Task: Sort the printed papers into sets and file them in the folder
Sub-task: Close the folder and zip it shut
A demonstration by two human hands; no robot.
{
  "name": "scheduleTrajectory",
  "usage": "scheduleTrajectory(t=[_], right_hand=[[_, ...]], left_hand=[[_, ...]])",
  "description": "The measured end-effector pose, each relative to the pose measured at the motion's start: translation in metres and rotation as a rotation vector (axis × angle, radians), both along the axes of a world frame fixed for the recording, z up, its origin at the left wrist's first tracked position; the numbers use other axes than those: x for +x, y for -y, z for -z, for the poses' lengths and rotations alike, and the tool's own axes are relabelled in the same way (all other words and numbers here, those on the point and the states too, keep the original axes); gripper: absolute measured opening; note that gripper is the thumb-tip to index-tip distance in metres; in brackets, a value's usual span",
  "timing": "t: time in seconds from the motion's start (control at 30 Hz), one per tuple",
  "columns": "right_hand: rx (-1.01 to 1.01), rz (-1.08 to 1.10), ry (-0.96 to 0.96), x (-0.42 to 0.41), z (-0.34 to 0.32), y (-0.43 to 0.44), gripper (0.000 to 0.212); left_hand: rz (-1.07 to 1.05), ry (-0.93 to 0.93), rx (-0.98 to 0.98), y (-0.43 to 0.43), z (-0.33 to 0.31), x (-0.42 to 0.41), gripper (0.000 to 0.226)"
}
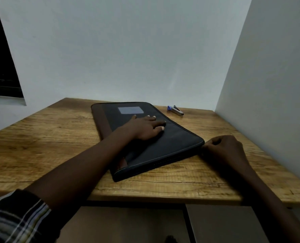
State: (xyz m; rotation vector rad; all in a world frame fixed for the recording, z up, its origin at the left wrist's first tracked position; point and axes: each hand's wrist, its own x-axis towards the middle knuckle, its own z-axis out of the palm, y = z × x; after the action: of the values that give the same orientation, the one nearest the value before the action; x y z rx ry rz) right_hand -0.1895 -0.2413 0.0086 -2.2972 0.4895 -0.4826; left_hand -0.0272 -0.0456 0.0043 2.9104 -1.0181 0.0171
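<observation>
My left hand (146,128) lies flat on the zip folder (173,144), fingers spread and pressing, gripping nothing. My right hand (223,148) is curled at the folder's 4 o'clock corner, thumb and forefinger pinched together against its edge. I take it they hold the zip pull, but it is too dark and small to be sure. The folder lies closed in the middle of the wooden desk (57,137), skewed so its long side runs from 11 toward 5 o'clock.

What could go wrong: if I tug at the corner without enough weight from my left palm, the folder may slide or swing toward 3 o'clock rather than open. The zip has to turn that rounded corner, where I judge it most likely to snag or slip out of so small a pinch. A hard pull toward 1 o'clock could also knock the stapler (177,111) lying just beyond the folder's far right edge.

No printed papers show anywhere; whether they are inside the folder or out of view, I cannot tell. The pale label window (130,110) at 12 o'clock on the cover is unreadable. My left forearm covers part of the cover near its 7 o'clock end, and the zip teeth are lost in shadow.
</observation>
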Motion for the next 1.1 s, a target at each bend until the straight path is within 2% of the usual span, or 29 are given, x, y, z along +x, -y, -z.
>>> scheduleTrajectory(t=[0.17,0.33,0.53,0.67,0.87,1.0,1.1], right_hand=[[0.033,-0.152,-0.109,0.023,-0.006,0.027,0.009],[0.032,-0.287,-0.172,0.055,-0.010,0.034,0.015],[0.035,-0.290,-0.145,0.075,-0.007,0.030,0.016],[-0.003,-0.301,-0.120,0.070,-0.004,0.033,0.019],[-0.049,-0.272,-0.153,0.082,-0.008,0.032,0.009],[0.015,-0.251,-0.123,0.085,0.000,0.036,0.011],[0.001,-0.275,-0.122,0.088,0.001,0.039,0.012]], left_hand=[[0.011,0.010,0.016,0.000,0.001,0.001,0.052],[0.038,0.039,0.000,-0.001,0.001,-0.003,0.052],[0.080,0.021,-0.008,-0.002,0.000,-0.012,0.052],[0.189,-0.003,-0.014,-0.005,-0.002,-0.033,0.052],[0.369,-0.036,-0.047,-0.008,-0.004,-0.075,0.052],[0.390,-0.125,-0.201,-0.011,-0.008,-0.072,0.054],[0.298,-0.128,-0.346,-0.015,-0.020,-0.046,0.053]])
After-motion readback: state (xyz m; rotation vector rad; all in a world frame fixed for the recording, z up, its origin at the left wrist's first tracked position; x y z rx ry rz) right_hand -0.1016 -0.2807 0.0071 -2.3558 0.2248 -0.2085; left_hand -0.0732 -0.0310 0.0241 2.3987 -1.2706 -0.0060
